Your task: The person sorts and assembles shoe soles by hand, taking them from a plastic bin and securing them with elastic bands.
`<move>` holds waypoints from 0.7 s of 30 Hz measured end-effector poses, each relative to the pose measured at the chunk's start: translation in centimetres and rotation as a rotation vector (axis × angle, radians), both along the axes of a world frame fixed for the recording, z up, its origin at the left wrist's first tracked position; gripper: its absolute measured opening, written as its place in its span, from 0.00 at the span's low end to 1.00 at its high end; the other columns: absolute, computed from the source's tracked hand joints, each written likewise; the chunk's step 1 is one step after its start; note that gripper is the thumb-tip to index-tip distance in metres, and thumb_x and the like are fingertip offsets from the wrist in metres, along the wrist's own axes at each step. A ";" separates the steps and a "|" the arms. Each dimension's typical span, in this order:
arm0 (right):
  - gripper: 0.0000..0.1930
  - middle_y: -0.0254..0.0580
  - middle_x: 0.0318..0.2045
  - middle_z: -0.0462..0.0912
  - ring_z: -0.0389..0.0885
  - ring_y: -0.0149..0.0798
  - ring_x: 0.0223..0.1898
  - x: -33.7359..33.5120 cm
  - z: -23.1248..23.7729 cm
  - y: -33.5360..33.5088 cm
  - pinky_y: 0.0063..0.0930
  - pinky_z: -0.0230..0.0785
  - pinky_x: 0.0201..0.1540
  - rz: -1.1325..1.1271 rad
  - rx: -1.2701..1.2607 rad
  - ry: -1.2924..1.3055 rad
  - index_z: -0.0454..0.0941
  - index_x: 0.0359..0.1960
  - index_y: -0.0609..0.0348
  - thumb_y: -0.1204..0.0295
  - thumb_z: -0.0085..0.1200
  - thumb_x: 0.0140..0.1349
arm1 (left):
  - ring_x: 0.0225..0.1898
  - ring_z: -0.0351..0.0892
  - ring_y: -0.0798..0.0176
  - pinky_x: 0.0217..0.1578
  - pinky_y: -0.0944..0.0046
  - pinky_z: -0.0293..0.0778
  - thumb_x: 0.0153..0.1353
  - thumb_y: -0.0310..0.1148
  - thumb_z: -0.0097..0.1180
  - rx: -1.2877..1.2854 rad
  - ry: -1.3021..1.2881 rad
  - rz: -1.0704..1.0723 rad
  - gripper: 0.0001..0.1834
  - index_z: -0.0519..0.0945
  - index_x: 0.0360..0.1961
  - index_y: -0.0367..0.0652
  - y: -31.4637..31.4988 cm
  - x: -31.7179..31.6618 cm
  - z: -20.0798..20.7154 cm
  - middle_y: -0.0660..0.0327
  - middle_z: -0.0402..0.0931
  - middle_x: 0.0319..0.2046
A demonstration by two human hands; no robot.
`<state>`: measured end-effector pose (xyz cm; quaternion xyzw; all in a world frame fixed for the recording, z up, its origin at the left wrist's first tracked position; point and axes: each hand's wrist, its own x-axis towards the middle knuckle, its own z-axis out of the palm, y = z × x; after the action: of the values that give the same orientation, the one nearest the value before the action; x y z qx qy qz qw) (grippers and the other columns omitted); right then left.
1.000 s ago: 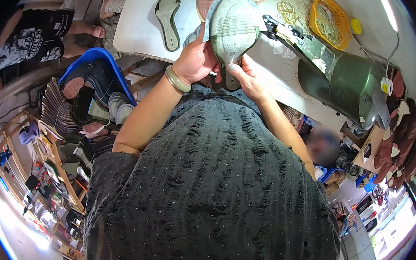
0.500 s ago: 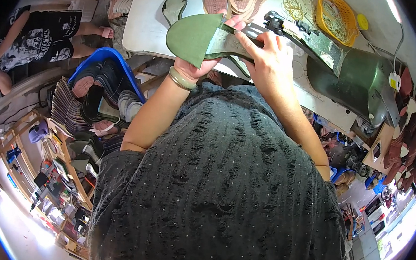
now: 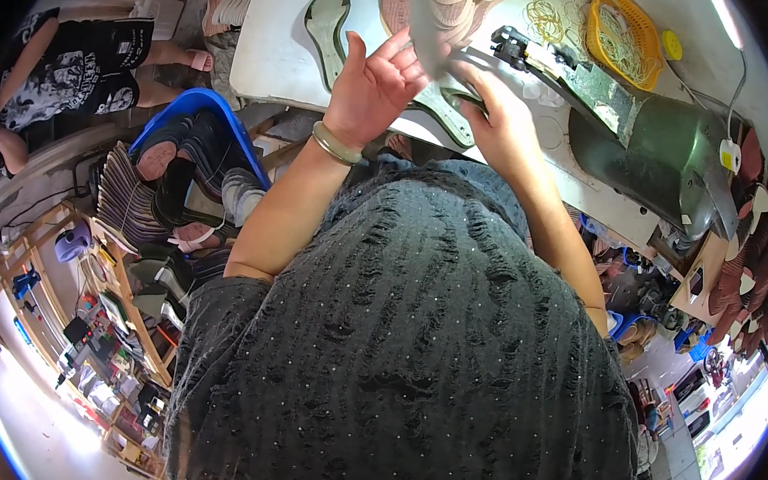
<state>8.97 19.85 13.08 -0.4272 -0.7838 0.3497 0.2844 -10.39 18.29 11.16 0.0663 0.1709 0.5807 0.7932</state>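
Note:
My left hand (image 3: 373, 95) is open, palm up, its fingers apart over the white table, with a bracelet (image 3: 336, 143) at its wrist. Opposite it, my right hand (image 3: 504, 114) has thumb and fingers closed near the end of a motion-smeared grey sheet-like piece (image 3: 431, 23). This seems to be the green-toed, insole-shaped piece, now turned edge-on; its face cannot be made out. Below both hands lies a dark green sole-shaped template (image 3: 325, 32) with a paler inner area, partly covered by my left hand. Its narrow end (image 3: 456, 124) shows beneath my right hand.
Pinkish insoles (image 3: 474, 8) pile up at the table's (image 3: 269, 41) far side. A yellow basket (image 3: 601, 31) of rubber bands and a dark green machine (image 3: 652, 153) stand right. Left are a blue bin (image 3: 251, 153) of stacked soles and another person (image 3: 82, 67).
The green-toed piece has left my left palm and swung up and away, turning edge-on and blurring. My left hand has opened. More of the template on the table shows.

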 end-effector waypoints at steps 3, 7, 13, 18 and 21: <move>0.18 0.41 0.29 0.79 0.78 0.33 0.27 0.0 0.8 -0.1 0.28 0.72 0.34 0.064 -0.910 0.519 0.73 0.43 0.66 0.65 0.59 0.57 | 0.61 0.64 0.52 0.61 0.52 0.56 0.63 0.65 0.28 -0.077 0.072 -0.001 0.43 0.65 0.57 0.32 0.8 0.8 -1.7 0.48 0.65 0.60; 0.22 0.44 0.25 0.78 0.77 0.38 0.22 -0.2 0.0 -1.1 0.31 0.72 0.28 0.034 -1.047 0.714 0.72 0.43 0.69 0.60 0.59 0.56 | 0.36 0.78 0.60 0.24 0.62 0.75 0.67 0.58 0.30 -0.069 -0.037 -0.240 0.34 0.69 0.52 0.35 1.1 2.9 0.3 0.49 0.76 0.43; 0.20 0.47 0.23 0.78 0.78 0.40 0.23 3.2 -0.4 -3.6 0.30 0.72 0.27 -0.026 -0.898 0.495 0.72 0.38 0.70 0.61 0.54 0.57 | 0.36 0.80 0.54 0.24 0.61 0.80 0.68 0.45 0.31 0.270 0.781 -0.498 0.28 0.63 0.60 0.36 -0.6 4.9 1.4 0.46 0.73 0.49; 0.24 0.49 0.21 0.77 0.77 0.40 0.21 4.3 0.7 -5.6 0.30 0.71 0.25 -0.053 -0.895 0.721 0.72 0.38 0.69 0.55 0.56 0.58 | 0.28 0.81 0.61 0.19 0.67 0.78 0.66 0.62 0.27 0.085 0.399 -0.541 0.38 0.66 0.59 0.37 -1.1 6.3 3.5 0.51 0.78 0.36; 0.25 0.48 0.22 0.78 0.77 0.39 0.21 4.6 0.5 -5.9 0.30 0.71 0.24 -0.049 -0.846 0.766 0.72 0.38 0.70 0.54 0.58 0.57 | 0.11 0.70 0.67 0.12 0.70 0.67 0.61 0.70 0.22 0.156 0.708 -0.526 0.45 0.76 0.36 0.35 -1.5 6.5 6.2 0.60 0.69 0.17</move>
<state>13.54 13.95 13.61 -0.3647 -0.4063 0.7563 0.3605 -3.93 16.79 17.41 0.3618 0.3651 0.3118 0.7991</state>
